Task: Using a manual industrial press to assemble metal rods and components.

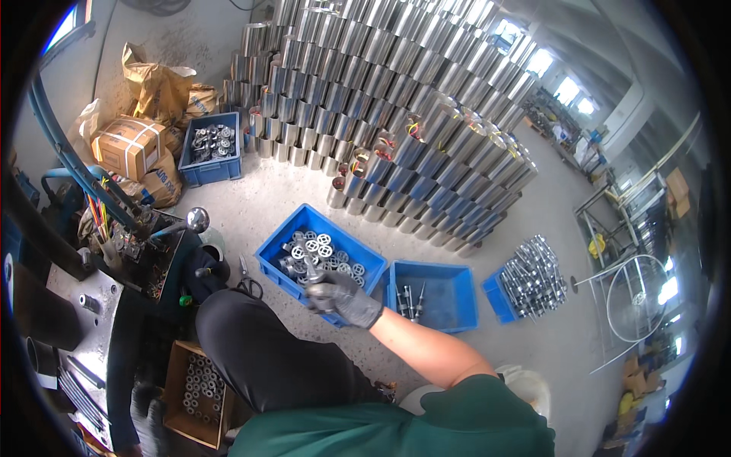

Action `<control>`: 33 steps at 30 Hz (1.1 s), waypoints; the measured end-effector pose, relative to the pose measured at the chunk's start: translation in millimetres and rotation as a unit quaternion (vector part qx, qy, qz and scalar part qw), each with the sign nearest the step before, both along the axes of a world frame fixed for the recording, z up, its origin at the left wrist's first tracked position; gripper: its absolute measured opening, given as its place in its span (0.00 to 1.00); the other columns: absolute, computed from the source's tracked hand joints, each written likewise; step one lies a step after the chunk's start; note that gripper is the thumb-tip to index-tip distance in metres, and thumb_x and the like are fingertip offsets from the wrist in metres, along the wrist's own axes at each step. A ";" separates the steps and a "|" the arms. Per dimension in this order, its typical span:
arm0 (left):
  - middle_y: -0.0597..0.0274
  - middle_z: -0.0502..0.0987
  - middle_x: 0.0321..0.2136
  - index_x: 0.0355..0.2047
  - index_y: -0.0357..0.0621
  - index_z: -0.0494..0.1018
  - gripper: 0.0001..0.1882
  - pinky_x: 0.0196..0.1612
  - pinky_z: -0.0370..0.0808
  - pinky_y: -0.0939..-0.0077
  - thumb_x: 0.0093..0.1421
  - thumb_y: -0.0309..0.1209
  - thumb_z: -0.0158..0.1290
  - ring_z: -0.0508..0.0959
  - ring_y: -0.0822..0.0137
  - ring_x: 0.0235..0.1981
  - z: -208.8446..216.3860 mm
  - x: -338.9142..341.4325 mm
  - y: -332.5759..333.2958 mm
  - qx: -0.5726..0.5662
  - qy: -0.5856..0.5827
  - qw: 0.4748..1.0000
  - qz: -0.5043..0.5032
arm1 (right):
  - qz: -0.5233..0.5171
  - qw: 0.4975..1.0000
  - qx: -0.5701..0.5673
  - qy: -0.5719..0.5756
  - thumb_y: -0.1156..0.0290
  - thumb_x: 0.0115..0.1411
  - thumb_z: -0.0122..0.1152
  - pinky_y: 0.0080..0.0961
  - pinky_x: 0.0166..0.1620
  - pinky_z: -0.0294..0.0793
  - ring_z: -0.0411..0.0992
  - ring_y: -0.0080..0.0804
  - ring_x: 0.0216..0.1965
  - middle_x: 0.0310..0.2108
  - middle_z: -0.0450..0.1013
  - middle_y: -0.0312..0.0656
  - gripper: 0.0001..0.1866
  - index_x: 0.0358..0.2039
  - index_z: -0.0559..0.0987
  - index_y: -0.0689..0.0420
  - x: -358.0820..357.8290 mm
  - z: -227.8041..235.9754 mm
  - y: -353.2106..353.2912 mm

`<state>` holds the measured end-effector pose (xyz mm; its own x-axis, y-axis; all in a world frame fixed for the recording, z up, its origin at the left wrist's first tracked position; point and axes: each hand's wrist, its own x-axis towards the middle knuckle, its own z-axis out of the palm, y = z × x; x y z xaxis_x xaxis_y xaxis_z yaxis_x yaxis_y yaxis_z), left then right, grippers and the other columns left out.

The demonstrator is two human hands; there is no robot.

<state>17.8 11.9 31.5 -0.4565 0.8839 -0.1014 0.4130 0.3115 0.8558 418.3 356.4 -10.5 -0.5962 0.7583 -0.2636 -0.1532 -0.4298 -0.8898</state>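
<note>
My right hand [344,298], in a dark grey glove, is closed on a small metal shaft part [312,271] over the near edge of a blue bin [278,245] holding several round metal castings. My bare right forearm reaches out past my black-clad knee [266,350]. A dark gloved shape at the lower left looks like my left hand [148,420], beside a cardboard box of metal rings [199,388]. Whether it holds anything is unclear.
A second blue bin [434,295] with a few shafts sits right of the first. A third bin [525,278] is heaped with shiny shafts. A big stack of steel cylinders [396,99] fills the back. A machine with a ball-knob lever [196,219] stands at left, with another blue bin [212,148] and cardboard boxes [129,145] beyond it.
</note>
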 end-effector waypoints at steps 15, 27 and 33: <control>0.57 0.78 0.47 0.56 0.36 0.75 0.16 0.57 0.72 0.69 0.71 0.28 0.55 0.75 0.62 0.49 -22.0 0.5 -1.8 -0.047 -0.091 0.994 -0.048 | -0.418 0.709 0.023 -0.568 0.59 0.64 0.63 0.44 0.47 0.83 0.85 0.51 0.41 0.43 0.83 0.58 0.19 0.48 0.85 0.60 380.8 -288.1 38.5; 0.51 0.80 0.46 0.56 0.37 0.76 0.16 0.56 0.75 0.64 0.71 0.32 0.55 0.79 0.57 0.50 28.8 16.2 -1.9 -0.029 0.031 0.997 -0.064 | -0.008 0.789 0.554 -0.265 0.73 0.62 0.63 0.37 0.48 0.80 0.81 0.45 0.43 0.42 0.81 0.46 0.13 0.47 0.83 0.56 -38.5 -54.3 42.0; 0.51 0.81 0.49 0.57 0.38 0.75 0.17 0.59 0.74 0.64 0.71 0.31 0.56 0.79 0.57 0.51 16.5 -11.8 -20.8 -0.029 0.056 0.997 -0.052 | 0.169 0.675 0.713 0.084 0.84 0.53 0.59 0.40 0.49 0.81 0.78 0.52 0.48 0.47 0.76 0.52 0.22 0.50 0.78 0.58 -195.5 128.6 -30.2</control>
<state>6.0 -8.9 47.9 -0.3732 0.9216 -0.1069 0.5374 0.3086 0.7848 222.7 326.1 118.0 -0.7295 -0.0178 0.6837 -0.4119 0.8095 -0.4184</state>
